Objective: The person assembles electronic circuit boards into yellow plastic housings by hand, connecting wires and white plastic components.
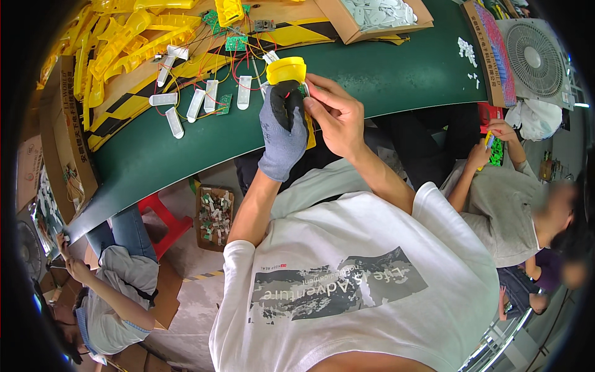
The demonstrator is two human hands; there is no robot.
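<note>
Near the table's front edge, my left hand (284,133), in a grey glove with black fingertips, is closed around a yellow plastic housing (287,69). The housing's rounded end points away from me, and its lower part shows below the glove. My bare right hand (341,118) meets it from the right, thumb and forefinger pinched at its side. A bit of green and something pale show there, too small and covered to name. Just left of the housing lie white strip-shaped pieces (244,93) on red, black and yellow wires, which run to small green circuit boards (236,43).
Yellow housings (124,43) are piled at the far left. A carton of white parts (378,15) stands at the back, with a fan (533,54) at the far right. Co-workers sit on both sides. A box of small parts (215,217) is on the floor by a red stool (166,223).
</note>
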